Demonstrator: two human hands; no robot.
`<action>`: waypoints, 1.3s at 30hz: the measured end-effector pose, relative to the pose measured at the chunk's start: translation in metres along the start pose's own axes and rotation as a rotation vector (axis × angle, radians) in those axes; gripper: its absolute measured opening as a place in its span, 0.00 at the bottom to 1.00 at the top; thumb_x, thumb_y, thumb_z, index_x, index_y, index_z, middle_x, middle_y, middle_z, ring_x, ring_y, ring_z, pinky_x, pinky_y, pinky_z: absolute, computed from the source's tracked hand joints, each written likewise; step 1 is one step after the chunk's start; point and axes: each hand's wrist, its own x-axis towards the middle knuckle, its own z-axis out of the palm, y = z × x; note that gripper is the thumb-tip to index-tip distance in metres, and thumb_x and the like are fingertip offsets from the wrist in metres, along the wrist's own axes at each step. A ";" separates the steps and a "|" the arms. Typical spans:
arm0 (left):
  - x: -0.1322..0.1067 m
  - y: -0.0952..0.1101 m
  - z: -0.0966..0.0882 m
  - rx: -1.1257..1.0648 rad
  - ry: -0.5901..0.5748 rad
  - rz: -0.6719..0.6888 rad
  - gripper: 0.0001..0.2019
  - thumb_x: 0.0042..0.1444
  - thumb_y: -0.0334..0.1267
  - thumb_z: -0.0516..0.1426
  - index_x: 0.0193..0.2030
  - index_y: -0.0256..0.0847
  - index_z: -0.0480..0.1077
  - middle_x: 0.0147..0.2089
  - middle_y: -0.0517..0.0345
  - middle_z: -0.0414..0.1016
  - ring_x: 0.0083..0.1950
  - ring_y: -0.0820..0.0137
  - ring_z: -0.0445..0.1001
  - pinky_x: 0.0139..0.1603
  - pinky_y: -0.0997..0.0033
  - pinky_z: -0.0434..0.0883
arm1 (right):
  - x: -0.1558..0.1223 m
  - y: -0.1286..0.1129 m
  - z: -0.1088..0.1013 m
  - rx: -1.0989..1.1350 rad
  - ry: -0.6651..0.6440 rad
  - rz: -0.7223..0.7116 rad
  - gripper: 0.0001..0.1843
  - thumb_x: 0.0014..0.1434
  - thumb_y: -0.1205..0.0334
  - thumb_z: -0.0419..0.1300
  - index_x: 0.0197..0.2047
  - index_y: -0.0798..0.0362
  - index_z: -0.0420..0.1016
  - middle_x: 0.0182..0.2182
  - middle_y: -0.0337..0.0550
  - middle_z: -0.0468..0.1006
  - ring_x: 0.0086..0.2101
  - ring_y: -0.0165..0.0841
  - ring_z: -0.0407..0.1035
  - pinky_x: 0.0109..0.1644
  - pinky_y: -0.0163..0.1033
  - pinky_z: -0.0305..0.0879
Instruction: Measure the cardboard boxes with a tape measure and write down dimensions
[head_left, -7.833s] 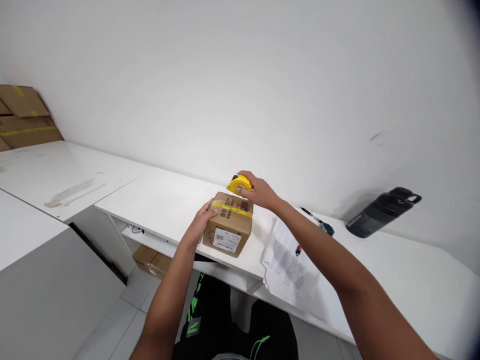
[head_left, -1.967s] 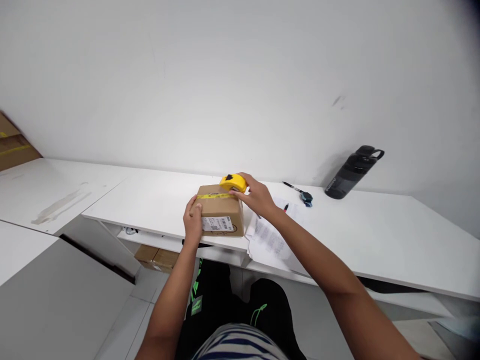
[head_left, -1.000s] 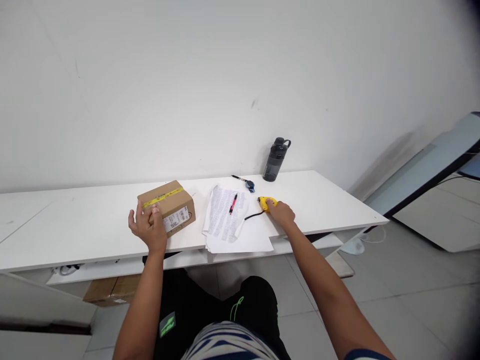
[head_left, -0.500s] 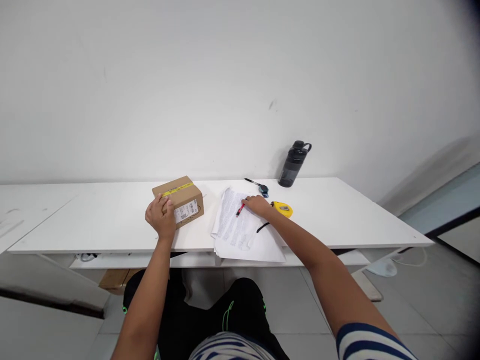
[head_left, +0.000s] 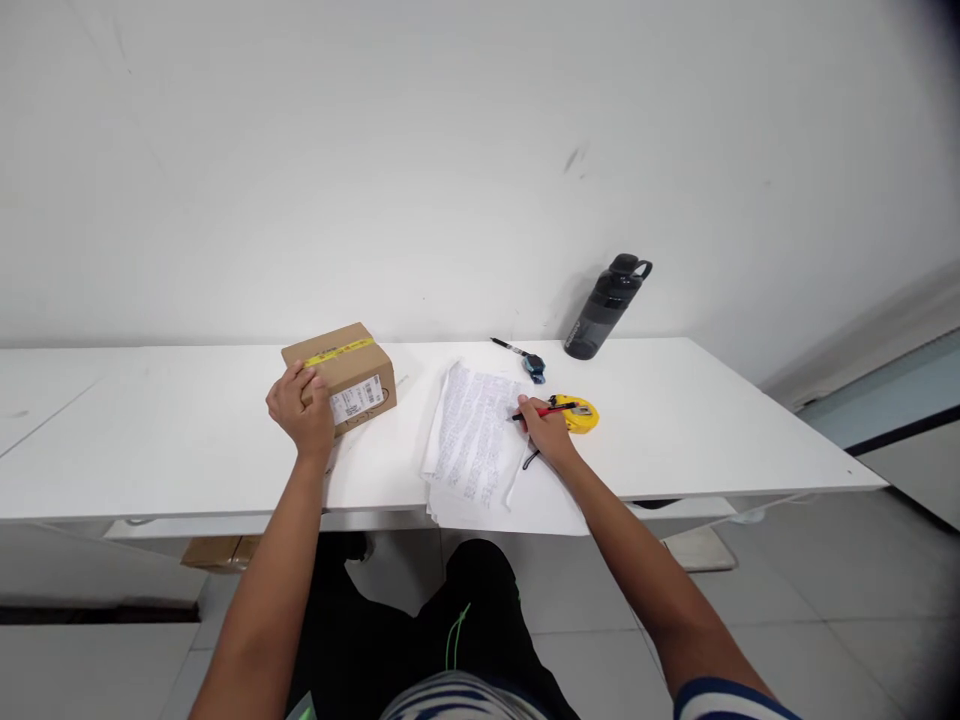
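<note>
Box (head_left: 352, 369) against left hand (head_left: 301, 408), pen (head_left: 553, 409) in right hand (head_left: 547, 432)

Two hands, left hand (head_left: 304, 408) and right hand (head_left: 550, 434)! One box (head_left: 349, 372) up top, at least one carton (head_left: 214, 553) below! Pens? Two: one red pen (head_left: 555, 410), one black pen (head_left: 508, 346)! One bottle (head_left: 604, 310), one tape measure (head_left: 587, 418), one small blue-black item (head_left: 534, 368), and sheets (head_left: 476, 440) too overlapped to count!

The tabletop (head_left: 697, 420) has a smooth white finish. The carton (head_left: 351, 371), between its front and rear edges, is matt brown cardboard banded with smooth yellow plastic tape (head_left: 349, 349). The sheets (head_left: 472, 435) overhanging the front edge are matt paper. The bottle (head_left: 602, 308) near the rear edge appears to be smooth, translucent dark plastic.
</note>
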 end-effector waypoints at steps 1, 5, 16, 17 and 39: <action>0.002 -0.001 0.004 -0.002 -0.003 0.000 0.09 0.60 0.39 0.55 0.44 0.41 0.73 0.56 0.52 0.75 0.60 0.62 0.65 0.65 0.56 0.56 | 0.001 0.000 0.001 -0.013 0.003 0.003 0.26 0.60 0.37 0.51 0.24 0.50 0.68 0.17 0.35 0.65 0.24 0.32 0.62 0.33 0.37 0.61; 0.007 -0.003 0.012 -0.017 -0.001 -0.008 0.09 0.61 0.40 0.54 0.43 0.41 0.73 0.55 0.52 0.75 0.60 0.61 0.66 0.65 0.54 0.57 | 0.005 -0.001 0.002 -0.061 0.011 0.006 0.24 0.58 0.42 0.54 0.19 0.49 0.59 0.16 0.34 0.61 0.23 0.31 0.59 0.31 0.37 0.59; 0.005 0.000 0.011 -0.033 -0.011 -0.001 0.10 0.61 0.40 0.54 0.45 0.41 0.73 0.56 0.52 0.74 0.61 0.62 0.65 0.65 0.55 0.58 | 0.006 0.007 0.000 -0.043 -0.009 0.001 0.21 0.58 0.45 0.55 0.22 0.51 0.67 0.19 0.35 0.65 0.25 0.31 0.58 0.34 0.37 0.58; 0.005 0.001 0.010 -0.026 -0.011 -0.007 0.10 0.62 0.40 0.54 0.44 0.41 0.73 0.56 0.52 0.75 0.61 0.62 0.66 0.65 0.55 0.58 | 0.005 0.006 0.000 -0.042 -0.008 0.007 0.21 0.58 0.44 0.55 0.22 0.51 0.68 0.19 0.35 0.65 0.25 0.31 0.58 0.34 0.38 0.58; 0.005 0.003 0.006 -0.038 -0.048 0.005 0.10 0.62 0.40 0.54 0.46 0.41 0.73 0.57 0.52 0.74 0.60 0.62 0.67 0.66 0.55 0.56 | 0.003 0.001 -0.003 0.000 0.067 0.036 0.19 0.57 0.49 0.56 0.20 0.52 0.68 0.15 0.33 0.60 0.22 0.29 0.56 0.30 0.36 0.57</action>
